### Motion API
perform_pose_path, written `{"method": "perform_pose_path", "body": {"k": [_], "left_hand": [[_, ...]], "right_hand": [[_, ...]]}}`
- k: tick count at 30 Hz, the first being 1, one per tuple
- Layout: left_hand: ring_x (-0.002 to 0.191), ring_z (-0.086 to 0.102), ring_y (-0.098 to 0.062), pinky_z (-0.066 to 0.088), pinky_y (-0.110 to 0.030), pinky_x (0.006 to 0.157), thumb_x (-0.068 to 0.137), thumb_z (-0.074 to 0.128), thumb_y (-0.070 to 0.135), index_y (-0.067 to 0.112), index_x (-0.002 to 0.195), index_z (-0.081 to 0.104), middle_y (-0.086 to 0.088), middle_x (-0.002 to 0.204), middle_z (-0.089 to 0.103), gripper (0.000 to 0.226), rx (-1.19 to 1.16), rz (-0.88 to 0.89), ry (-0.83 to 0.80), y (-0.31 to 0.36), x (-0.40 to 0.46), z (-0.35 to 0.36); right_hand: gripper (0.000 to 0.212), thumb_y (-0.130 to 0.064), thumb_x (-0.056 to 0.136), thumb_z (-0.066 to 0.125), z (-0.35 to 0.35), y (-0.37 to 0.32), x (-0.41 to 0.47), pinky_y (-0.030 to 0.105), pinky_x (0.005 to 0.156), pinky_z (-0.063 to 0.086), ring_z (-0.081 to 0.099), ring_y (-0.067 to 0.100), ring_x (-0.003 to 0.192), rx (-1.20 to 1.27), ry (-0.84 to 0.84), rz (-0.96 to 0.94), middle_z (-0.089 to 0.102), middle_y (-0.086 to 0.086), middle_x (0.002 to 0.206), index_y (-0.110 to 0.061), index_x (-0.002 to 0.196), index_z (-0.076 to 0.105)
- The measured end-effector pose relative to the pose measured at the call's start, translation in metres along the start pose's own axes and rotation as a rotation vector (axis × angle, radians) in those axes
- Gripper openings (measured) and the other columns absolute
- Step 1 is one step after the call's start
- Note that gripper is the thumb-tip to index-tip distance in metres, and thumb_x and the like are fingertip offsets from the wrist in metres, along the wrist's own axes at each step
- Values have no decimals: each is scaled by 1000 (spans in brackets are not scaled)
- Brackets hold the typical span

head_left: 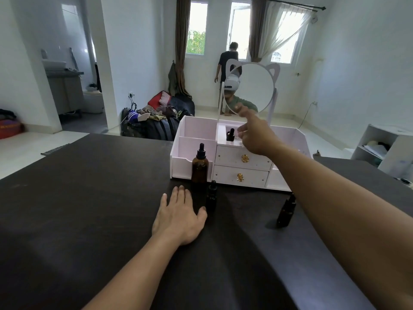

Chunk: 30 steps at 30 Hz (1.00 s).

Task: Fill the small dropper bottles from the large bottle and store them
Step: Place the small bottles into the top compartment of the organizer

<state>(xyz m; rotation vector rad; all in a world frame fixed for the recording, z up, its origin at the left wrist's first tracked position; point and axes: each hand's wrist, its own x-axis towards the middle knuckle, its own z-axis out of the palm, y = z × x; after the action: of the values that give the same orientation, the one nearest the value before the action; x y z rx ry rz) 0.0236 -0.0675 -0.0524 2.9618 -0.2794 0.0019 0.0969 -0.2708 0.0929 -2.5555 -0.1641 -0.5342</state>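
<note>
A large amber dropper bottle (200, 166) stands on the dark table (78, 209) in front of a white organizer (192, 139). One small dark dropper bottle (211, 196) stands just right of my left hand (180, 217), which lies flat on the table with straight fingers. Another small bottle (287, 211) stands further right, partly behind my right forearm. A third small bottle (230, 135) sits in the organizer's top compartment. My right hand (257, 136) reaches over that compartment beside it, index finger extended, the other fingers curled and holding nothing visible.
A round cat-eared mirror (250, 88) rises from the organizer, which has two drawers with gold knobs (245, 158). A person (228, 63) stands by the windows at the back. Bags (156, 117) lie on the floor; a white shelf (384, 142) stands at right.
</note>
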Motion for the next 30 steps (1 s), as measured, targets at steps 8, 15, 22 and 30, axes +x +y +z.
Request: {"method": "perform_pose_path", "body": {"k": [8, 15, 22, 30], "left_hand": [[152, -6, -20, -1, -43, 123, 100, 18, 54, 11, 157, 4, -7, 165, -2, 73, 9, 3, -23, 0, 0, -3], [152, -3, -20, 0, -44, 123, 99, 17, 55, 11, 157, 7, -7, 165, 1, 73, 36, -21, -16, 2, 3, 2], [152, -1, -20, 2, -44, 123, 100, 19, 55, 10, 156, 8, -7, 165, 3, 73, 34, -19, -7, 3, 2, 2], [152, -3, -20, 0, -43, 123, 100, 18, 54, 9, 157, 6, -7, 165, 1, 73, 33, -15, -10, 3, 0, 1]], "right_hand": [[29, -17, 92, 65, -37, 17, -59, 13, 70, 43, 62, 14, 90, -99, 26, -16, 68, -1, 102, -18, 120, 58], [35, -31, 82, 75, -57, 31, -117, 31, 95, 52, 64, 13, 100, -190, -341, 103, 68, -5, 108, -17, 113, 67], [29, -11, 78, 77, -55, 47, -141, 27, 85, 50, 63, 15, 95, -342, -439, 102, 65, -6, 97, -21, 105, 71], [20, -7, 81, 73, -64, 35, -117, 16, 68, 44, 64, 9, 79, -256, -216, 58, 62, -8, 83, -16, 99, 72]]}}
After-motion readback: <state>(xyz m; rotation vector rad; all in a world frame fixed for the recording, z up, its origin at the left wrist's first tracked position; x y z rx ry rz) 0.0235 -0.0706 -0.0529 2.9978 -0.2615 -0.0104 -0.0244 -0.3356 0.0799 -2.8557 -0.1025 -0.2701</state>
